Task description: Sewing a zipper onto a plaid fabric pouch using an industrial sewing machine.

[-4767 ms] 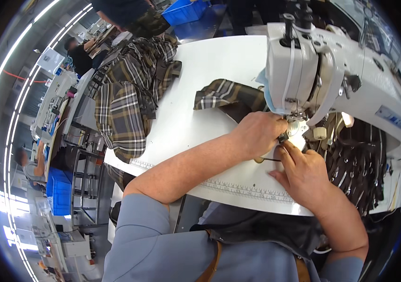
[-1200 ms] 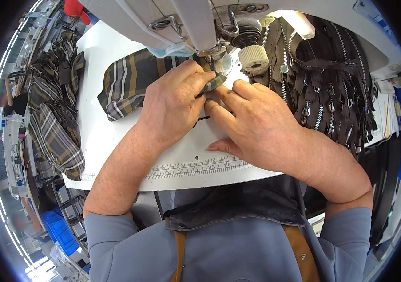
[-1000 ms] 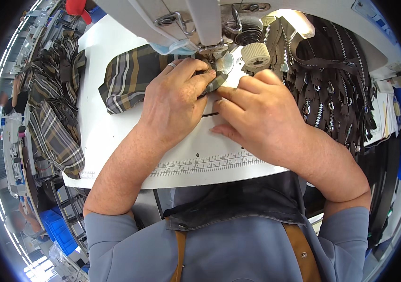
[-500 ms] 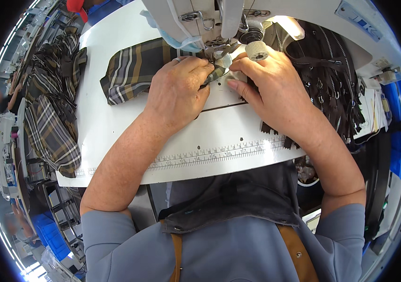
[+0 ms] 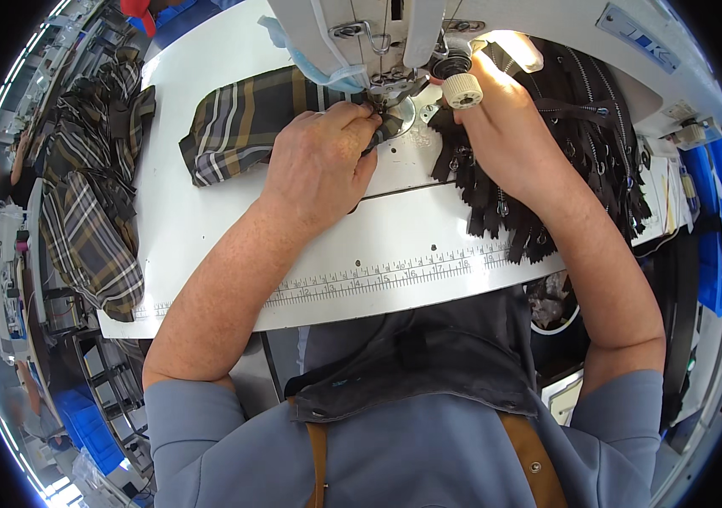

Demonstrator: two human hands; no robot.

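My left hand [image 5: 317, 161] has its fingers closed on the edge of a piece of dark plaid fabric [image 5: 238, 118], at the sewing machine's [image 5: 393, 72] presser foot. The rest of that fabric lies folded over to the left of the hand. Past the machine's cream-coloured knob [image 5: 463, 91], my right hand [image 5: 505, 127] reaches up beneath the lit lamp. Its fingertips are hidden there, so whether they hold anything does not show. Black zippers [image 5: 585, 157] with metal teeth and pulls lie in a heap beside and under the right hand.
A bunched pile of plaid fabric [image 5: 90, 229] hangs over the left edge of the white table [image 5: 208, 229]. A printed ruler scale [image 5: 378, 284] runs along the front edge. Blue bins [image 5: 716, 229] stand at the right, and a white-rimmed container [image 5: 557, 309] sits below the table.
My right hand has moved up and away from the presser foot, toward the lamp. More zipper ends now show beside it. My left hand stays on the plaid fabric.
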